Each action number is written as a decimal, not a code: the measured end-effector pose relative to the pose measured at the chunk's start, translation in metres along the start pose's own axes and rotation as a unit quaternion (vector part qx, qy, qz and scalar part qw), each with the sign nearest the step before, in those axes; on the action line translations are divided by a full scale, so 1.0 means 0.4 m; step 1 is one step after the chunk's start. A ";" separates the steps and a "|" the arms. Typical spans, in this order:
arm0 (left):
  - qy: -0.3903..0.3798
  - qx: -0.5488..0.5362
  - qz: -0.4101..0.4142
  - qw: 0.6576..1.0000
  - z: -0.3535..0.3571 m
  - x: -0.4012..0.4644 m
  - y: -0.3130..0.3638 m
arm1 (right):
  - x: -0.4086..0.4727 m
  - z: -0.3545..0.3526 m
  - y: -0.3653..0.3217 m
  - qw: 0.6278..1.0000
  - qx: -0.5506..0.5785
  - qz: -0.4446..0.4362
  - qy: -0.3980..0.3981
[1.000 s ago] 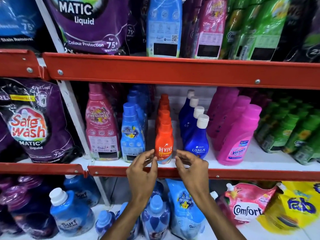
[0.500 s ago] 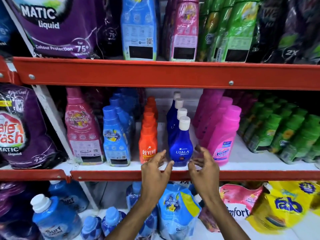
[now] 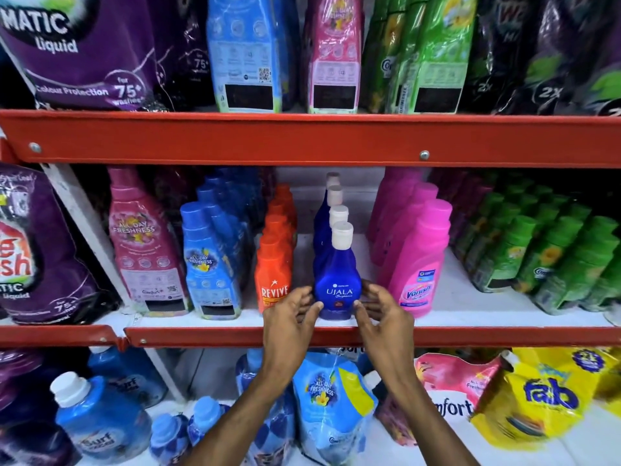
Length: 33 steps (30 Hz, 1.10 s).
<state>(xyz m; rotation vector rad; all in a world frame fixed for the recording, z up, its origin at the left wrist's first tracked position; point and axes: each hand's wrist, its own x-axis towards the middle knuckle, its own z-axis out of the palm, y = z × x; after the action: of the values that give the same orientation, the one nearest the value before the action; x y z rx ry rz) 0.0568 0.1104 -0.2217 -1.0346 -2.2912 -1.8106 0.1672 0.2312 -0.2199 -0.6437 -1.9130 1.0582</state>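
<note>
A store rack fills the view, 3 tiers stacked with goods: 2 red metal rails (image 3: 235, 139) with silver bolts edge the white shelf boards (image 3: 477, 297), and a white upright (image 3: 80, 220) slants down the left side. Purple detergent pouches (image 3: 74, 48) crowd the upper left, green bottles (image 3: 551, 257) stand in rows at the right, and a yellow pouch (image 3: 547, 398) lies on the bottom tier. Bright light falls on the front rows, while the far corners of the middle tier lie in shadow.

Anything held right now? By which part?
The front Ujala bottle, by its lower body: left hand and right hand curl round either side.
</note>
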 end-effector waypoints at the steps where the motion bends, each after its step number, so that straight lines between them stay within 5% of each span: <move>1: 0.002 -0.001 0.001 1.000 0.001 0.000 0.000 | 0.001 0.001 0.001 1.000 0.004 0.000 -0.001; 5: 0.009 -0.010 0.012 1.000 0.001 -0.013 0.010 | -0.002 -0.001 0.003 0.999 0.030 0.008 0.018; 11: 0.122 0.004 0.100 0.987 0.038 -0.071 0.037 | -0.028 -0.086 0.034 0.984 0.043 -0.013 0.170; 15: 0.036 -0.012 0.099 0.994 0.136 -0.087 0.088 | 0.007 -0.172 0.068 0.971 0.019 0.008 0.240; 22: -0.052 0.013 0.040 0.998 0.255 -0.033 0.117 | 0.074 -0.261 0.115 0.992 -0.117 0.035 0.024; 33: -0.054 0.064 0.039 0.996 0.282 -0.006 0.104 | 0.079 -0.278 0.119 0.993 -0.121 0.009 0.004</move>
<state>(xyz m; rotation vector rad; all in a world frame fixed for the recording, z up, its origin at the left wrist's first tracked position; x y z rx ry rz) 0.1207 0.2122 -0.2230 -1.2099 -2.3535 -1.5936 0.2476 0.3269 -0.2148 -0.7997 -2.0510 0.8388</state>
